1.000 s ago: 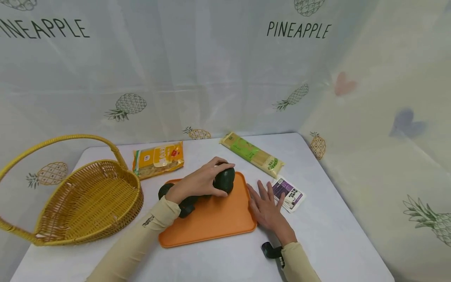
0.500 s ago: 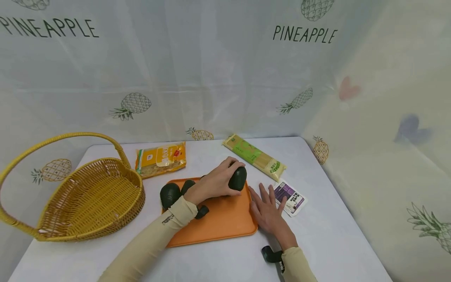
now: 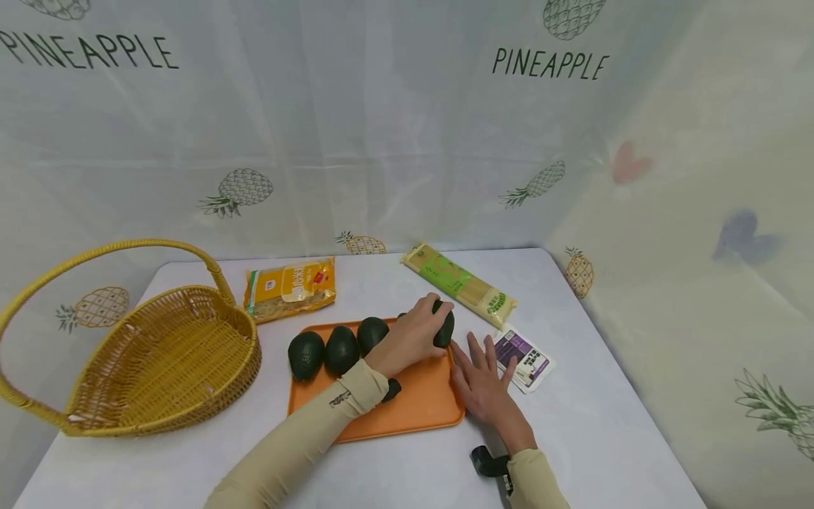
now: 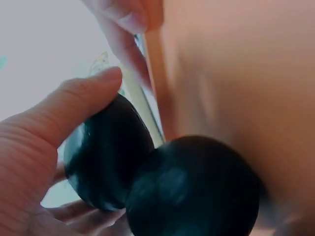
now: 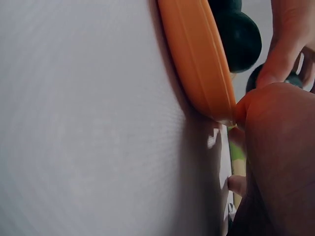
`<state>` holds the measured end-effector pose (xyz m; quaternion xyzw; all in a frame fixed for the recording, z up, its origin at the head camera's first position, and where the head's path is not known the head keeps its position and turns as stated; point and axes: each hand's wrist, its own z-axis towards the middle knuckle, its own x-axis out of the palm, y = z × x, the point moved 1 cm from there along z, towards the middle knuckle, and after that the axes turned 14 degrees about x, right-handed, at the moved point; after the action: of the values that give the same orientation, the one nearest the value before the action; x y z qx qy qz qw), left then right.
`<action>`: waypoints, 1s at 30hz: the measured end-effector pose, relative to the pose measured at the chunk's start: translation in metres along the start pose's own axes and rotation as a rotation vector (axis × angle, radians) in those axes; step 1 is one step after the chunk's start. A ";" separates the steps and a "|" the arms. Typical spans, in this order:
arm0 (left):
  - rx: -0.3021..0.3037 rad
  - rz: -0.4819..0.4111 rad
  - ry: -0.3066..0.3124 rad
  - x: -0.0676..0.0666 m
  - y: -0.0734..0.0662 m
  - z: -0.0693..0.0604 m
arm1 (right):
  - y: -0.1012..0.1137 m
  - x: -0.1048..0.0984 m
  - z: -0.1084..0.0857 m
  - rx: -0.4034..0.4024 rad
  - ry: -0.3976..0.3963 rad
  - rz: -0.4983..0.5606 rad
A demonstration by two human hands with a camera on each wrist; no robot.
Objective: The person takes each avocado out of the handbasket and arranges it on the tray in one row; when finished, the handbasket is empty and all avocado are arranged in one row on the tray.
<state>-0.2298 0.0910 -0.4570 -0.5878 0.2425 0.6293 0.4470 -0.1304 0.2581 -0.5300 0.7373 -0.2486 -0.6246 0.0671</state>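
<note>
My left hand [image 3: 413,338] grips a dark green avocado [image 3: 445,325] at the far right corner of an orange tray [image 3: 416,417]. In the left wrist view the thumb and fingers wrap this avocado [image 4: 103,152], and another avocado [image 4: 194,191] sits right beside it. A row of avocados lies along the tray's far side: one at the left end [image 3: 306,355], one beside it [image 3: 342,350], and a third [image 3: 372,334] partly behind the hand. The right hand [image 3: 488,389] rests with spread fingers against the tray's right edge.
To the left stands a yellow wicker basket [image 3: 244,367] with a tall handle. Behind the tray lie an orange food packet [image 3: 290,288] and a long green noodle packet [image 3: 459,283]. A purple-and-white packet [image 3: 524,359] is beyond the right fingers. A patterned curtain hangs behind the table.
My left hand has carried its avocado rightward across the tray to the far right corner, uncovering the avocados at the left. The right hand stays at the tray's edge.
</note>
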 end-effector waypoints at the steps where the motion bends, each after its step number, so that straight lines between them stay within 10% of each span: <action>1: -0.005 0.022 0.004 0.002 -0.001 0.000 | 0.000 0.000 0.000 -0.002 0.001 0.001; 15: 0.045 0.298 -0.007 0.020 -0.004 0.002 | 0.001 0.001 0.000 -0.009 -0.015 0.013; 30: 0.027 0.312 -0.015 0.027 0.002 0.001 | 0.003 -0.002 -0.001 0.006 0.009 -0.004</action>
<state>-0.2297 0.0982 -0.4828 -0.5323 0.3359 0.6921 0.3533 -0.1308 0.2567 -0.5266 0.7407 -0.2486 -0.6207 0.0648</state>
